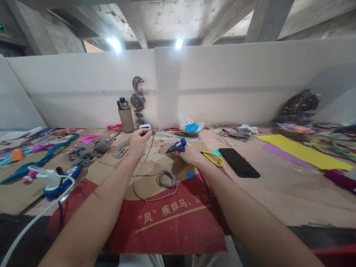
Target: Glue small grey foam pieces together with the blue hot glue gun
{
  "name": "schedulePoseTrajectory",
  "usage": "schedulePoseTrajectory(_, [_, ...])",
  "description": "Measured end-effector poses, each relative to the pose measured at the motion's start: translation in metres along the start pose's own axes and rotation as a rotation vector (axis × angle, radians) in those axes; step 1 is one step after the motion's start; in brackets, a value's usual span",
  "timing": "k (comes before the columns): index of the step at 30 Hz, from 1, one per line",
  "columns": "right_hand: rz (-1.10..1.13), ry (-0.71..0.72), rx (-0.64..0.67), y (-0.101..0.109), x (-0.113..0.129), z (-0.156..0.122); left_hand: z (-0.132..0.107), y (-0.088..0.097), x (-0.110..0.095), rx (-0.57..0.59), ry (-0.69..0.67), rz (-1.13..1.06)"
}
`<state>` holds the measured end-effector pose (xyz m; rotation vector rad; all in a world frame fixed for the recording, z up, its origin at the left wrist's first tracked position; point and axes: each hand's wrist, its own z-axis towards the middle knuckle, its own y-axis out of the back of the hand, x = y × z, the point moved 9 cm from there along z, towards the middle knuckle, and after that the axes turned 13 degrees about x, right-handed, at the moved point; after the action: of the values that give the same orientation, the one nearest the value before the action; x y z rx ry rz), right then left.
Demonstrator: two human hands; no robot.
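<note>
My left hand is closed in a pinch at the end of a thin grey cord, where a small dark bit shows by the fingertips. From there the cord runs down to a loose coil on the cardboard. To its right, my right hand grips a blue glue gun, its nozzle side turned left toward the board; a black cable trails from below that hand. The two hands are apart. A small blue scrap lies below my right hand.
Yellow-handled scissors and a black phone lie right of my right hand. Behind stand a bottle and a bowl. At left are grey felt pieces and a blue power strip with a white cable.
</note>
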<state>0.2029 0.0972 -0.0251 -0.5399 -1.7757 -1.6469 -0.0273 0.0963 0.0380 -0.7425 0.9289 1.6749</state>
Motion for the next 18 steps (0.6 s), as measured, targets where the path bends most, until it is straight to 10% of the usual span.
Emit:
schedulePoseTrajectory(6, [-0.021, 0.135, -0.342, 0.032, 0.023, -0.023, -0.013, -0.008, -0.04, -0.003, -0.2, 0.335])
schedulePoseTrajectory(12, [0.948, 0.272, -0.043, -0.019, 0.063, 0.006, -0.024, -0.021, -0.066, 0.034, -0.422, 0.497])
schedulePoseTrajectory(18, [1.072, 0.294, -0.085, -0.03, 0.073, 0.009, -0.023, -0.017, -0.061, -0.006, -0.318, 0.461])
